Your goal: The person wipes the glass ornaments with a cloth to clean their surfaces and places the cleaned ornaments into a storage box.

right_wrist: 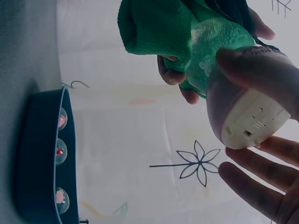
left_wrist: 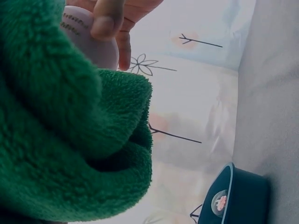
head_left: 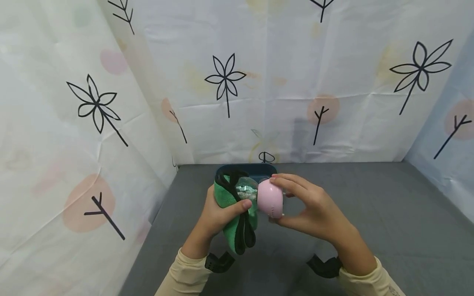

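A snow globe [head_left: 269, 198] with a clear dome and a pink base lies sideways between my hands, raised over the table. My right hand [head_left: 314, 207] pinches the base between thumb and fingers; the right wrist view shows its pale underside. In my left hand [head_left: 214, 218] is a bunched green plush cloth [head_left: 224, 197] with black trim, wrapped against the dome [right_wrist: 215, 46]. The left thumb lies over the cloth near the dome. Glitter shows inside the dome. In the left wrist view the cloth hides most of the globe.
Behind my hands, a dark teal bin [head_left: 246, 167] stands at the back of the grey table [head_left: 355, 205]. Clear domes [right_wrist: 60, 151] with small pink and red figures show inside it. Patterned white fabric [head_left: 281, 61] hangs at the back and both sides.
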Demonstrator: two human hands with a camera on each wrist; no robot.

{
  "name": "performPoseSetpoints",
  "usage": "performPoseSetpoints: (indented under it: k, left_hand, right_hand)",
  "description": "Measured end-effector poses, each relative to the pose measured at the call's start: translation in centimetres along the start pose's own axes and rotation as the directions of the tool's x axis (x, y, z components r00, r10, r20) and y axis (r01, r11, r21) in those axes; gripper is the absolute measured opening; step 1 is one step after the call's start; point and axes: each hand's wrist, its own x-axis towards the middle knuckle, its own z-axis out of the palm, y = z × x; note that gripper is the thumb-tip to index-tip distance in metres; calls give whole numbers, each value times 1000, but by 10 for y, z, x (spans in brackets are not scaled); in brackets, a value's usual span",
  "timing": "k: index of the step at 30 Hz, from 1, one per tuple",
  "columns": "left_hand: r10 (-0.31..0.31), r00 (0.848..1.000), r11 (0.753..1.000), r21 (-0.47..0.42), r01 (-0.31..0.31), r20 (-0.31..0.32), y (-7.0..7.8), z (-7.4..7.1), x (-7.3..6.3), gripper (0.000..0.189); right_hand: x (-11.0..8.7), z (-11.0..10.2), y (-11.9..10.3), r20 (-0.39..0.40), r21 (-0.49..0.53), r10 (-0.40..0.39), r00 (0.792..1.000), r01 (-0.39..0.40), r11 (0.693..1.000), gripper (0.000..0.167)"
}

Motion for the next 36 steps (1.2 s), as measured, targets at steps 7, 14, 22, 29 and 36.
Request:
performPoseSetpoints:
  k: [7, 14, 22, 29, 36]
  left_hand:
    - [23, 998, 1000, 14, -24, 54, -2, -1, -1, 42]
    - [23, 997, 999, 34, -26, 75, -1, -2, 0, 42]
    - [17, 995, 999, 34, -20, 100, 1, 0, 0, 42]
    - [-14, 995, 998, 66, 7, 98, 1, 2, 0, 46]
    - [-20, 995, 995, 103, 10, 96, 0, 2, -1, 56]
  right_hand:
    - [-4, -3, 1, 70, 41, 97, 993, -100, 994, 88]
    - [-4, -6, 1, 96, 43, 119, 988, -123, 991, 91]
    - [-5, -6, 0, 109, 59, 140, 984, -147, 987, 86]
    - [-7, -5, 2, 126, 37, 234, 964, -240, 970, 70]
    - [-8, -6, 1, 155, 46, 295, 943, -305, 951, 58]
